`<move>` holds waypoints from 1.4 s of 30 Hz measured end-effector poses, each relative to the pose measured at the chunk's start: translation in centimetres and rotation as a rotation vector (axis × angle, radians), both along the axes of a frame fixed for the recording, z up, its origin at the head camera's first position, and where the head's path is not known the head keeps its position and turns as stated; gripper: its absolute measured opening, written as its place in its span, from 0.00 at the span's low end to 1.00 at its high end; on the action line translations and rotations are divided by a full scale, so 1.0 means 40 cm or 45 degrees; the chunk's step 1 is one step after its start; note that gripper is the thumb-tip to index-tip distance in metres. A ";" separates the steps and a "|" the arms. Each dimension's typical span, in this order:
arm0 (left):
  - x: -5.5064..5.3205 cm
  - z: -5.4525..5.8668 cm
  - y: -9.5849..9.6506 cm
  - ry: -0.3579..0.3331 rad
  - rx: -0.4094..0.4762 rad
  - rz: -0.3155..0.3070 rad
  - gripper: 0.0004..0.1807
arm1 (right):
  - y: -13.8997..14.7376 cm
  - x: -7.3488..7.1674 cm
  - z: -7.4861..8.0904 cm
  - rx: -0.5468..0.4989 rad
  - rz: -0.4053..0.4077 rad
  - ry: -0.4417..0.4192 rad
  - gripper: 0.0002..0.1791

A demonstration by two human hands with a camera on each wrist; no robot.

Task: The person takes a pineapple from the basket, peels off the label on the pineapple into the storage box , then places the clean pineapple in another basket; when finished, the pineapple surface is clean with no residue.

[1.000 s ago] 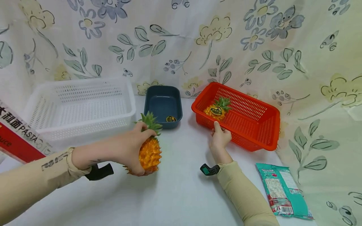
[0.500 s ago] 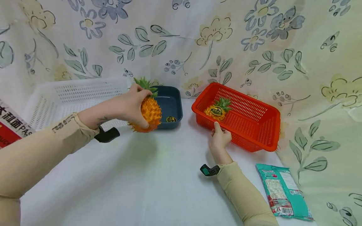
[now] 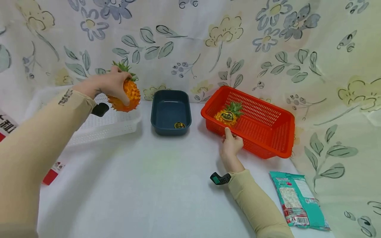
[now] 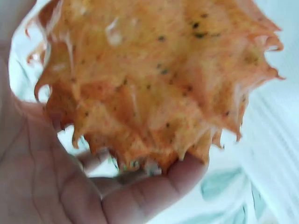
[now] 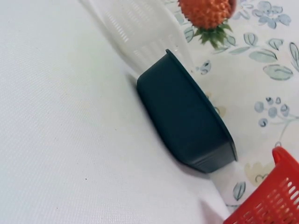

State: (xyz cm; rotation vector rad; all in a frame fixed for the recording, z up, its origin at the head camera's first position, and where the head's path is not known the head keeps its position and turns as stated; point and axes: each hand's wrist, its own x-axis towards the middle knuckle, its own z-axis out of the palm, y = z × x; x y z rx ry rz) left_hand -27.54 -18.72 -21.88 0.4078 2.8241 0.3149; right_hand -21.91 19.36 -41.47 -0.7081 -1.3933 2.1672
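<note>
My left hand (image 3: 111, 85) grips an orange, spiky pineapple (image 3: 132, 95) with a green leafy crown, held up above the white basket (image 3: 116, 129). In the left wrist view, the fingers and thumb curl round the spiky pineapple (image 4: 154, 84). My right hand (image 3: 232, 143) pinches the near rim of the red basket (image 3: 256, 143), thumb on top and fingers folded below. A smaller pineapple (image 3: 227, 117) with a black-and-yellow label lies inside that basket at its left end. The right hand itself does not show in the right wrist view.
Between the two baskets stands a dark blue tray (image 3: 169, 130) with a round black-and-yellow sticker inside. A teal snack packet (image 3: 299, 200) lies at the right. A red and white box (image 3: 53, 173) is partly hidden behind the left sleeve. A floral cloth (image 3: 190, 36) hangs behind.
My left hand has lifted the pineapple from the front of the table, past the blue tray's left side, up and leftward over the white basket. The right hand has stayed on the red basket's rim.
</note>
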 end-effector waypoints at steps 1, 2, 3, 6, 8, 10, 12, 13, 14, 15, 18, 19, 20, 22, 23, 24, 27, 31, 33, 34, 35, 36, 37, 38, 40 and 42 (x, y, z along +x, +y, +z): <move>-0.009 -0.003 -0.011 -0.024 -0.005 0.012 0.54 | 0.000 0.000 0.000 -0.007 0.002 0.000 0.11; -0.018 -0.007 -0.020 -0.049 -0.015 0.024 0.54 | 0.001 -0.001 0.000 -0.012 0.003 -0.001 0.10; -0.025 -0.012 -0.029 -0.076 -0.021 0.038 0.54 | 0.001 -0.001 0.000 -0.015 0.006 -0.003 0.10; -0.040 -0.038 -0.049 -0.150 -0.007 0.098 0.54 | 0.001 -0.001 -0.001 -0.008 0.007 -0.012 0.10; -0.045 -0.055 -0.058 -0.190 -0.001 0.132 0.54 | 0.000 -0.001 -0.002 -0.002 0.005 -0.015 0.10; -0.049 -0.069 -0.065 -0.221 0.010 0.153 0.55 | -0.001 -0.001 -0.001 0.001 -0.001 -0.011 0.10; -0.053 -0.077 -0.067 -0.240 0.004 0.159 0.55 | 0.000 -0.002 0.000 -0.004 -0.011 0.001 0.10; -0.053 -0.080 -0.069 -0.245 0.005 0.166 0.55 | -0.001 -0.003 0.001 -0.008 -0.016 0.006 0.10; -0.053 -0.083 -0.070 -0.255 0.011 0.171 0.55 | -0.001 -0.003 0.001 -0.011 -0.019 0.005 0.10; -0.053 -0.086 -0.072 -0.267 0.019 0.177 0.56 | -0.001 -0.004 0.001 -0.012 -0.022 0.008 0.10; -0.050 -0.095 -0.076 -0.303 0.051 0.196 0.56 | -0.002 -0.003 0.001 -0.011 -0.018 0.003 0.10; -0.048 -0.097 -0.077 -0.321 0.064 0.204 0.56 | -0.003 -0.004 0.001 -0.012 -0.020 0.006 0.10; -0.047 -0.099 -0.078 -0.334 0.072 0.210 0.57 | -0.003 -0.004 0.001 -0.014 -0.023 0.009 0.10; -0.047 -0.105 -0.077 -0.352 0.086 0.208 0.57 | -0.003 -0.005 0.002 -0.020 -0.029 0.022 0.09; -0.048 -0.109 -0.076 -0.372 0.095 0.202 0.57 | -0.003 -0.006 0.002 -0.022 -0.034 0.027 0.09; -0.050 -0.115 -0.075 -0.393 0.105 0.198 0.56 | -0.003 -0.006 0.001 -0.026 -0.039 0.028 0.09; -0.055 -0.134 -0.073 -0.462 0.157 0.171 0.53 | -0.002 -0.006 0.001 -0.030 -0.041 0.015 0.10; -0.057 -0.149 -0.073 -0.487 0.217 0.163 0.52 | -0.004 -0.006 0.002 -0.024 -0.033 -0.002 0.10; -0.054 -0.146 -0.069 -0.434 0.234 0.155 0.52 | -0.005 -0.005 0.002 -0.023 -0.036 -0.001 0.10; -0.052 -0.142 -0.066 -0.390 0.245 0.150 0.52 | -0.005 -0.005 0.003 -0.025 -0.036 -0.003 0.10; -0.048 -0.136 -0.063 -0.341 0.256 0.147 0.52 | -0.005 -0.005 0.003 -0.026 -0.037 -0.006 0.10; -0.044 -0.130 -0.058 -0.277 0.264 0.143 0.52 | -0.005 -0.004 0.004 -0.028 -0.037 -0.011 0.10; -0.038 -0.122 -0.054 -0.209 0.274 0.143 0.51 | -0.005 -0.004 0.005 -0.032 -0.037 -0.015 0.10; -0.031 -0.115 -0.049 -0.136 0.295 0.145 0.50 | -0.005 -0.004 0.005 -0.036 -0.038 -0.020 0.10; -0.013 -0.101 -0.040 -0.010 0.365 0.176 0.49 | -0.003 -0.004 0.006 -0.045 -0.036 -0.029 0.10; 0.009 -0.090 -0.030 0.095 0.465 0.222 0.48 | -0.002 -0.003 0.006 -0.048 -0.032 -0.036 0.10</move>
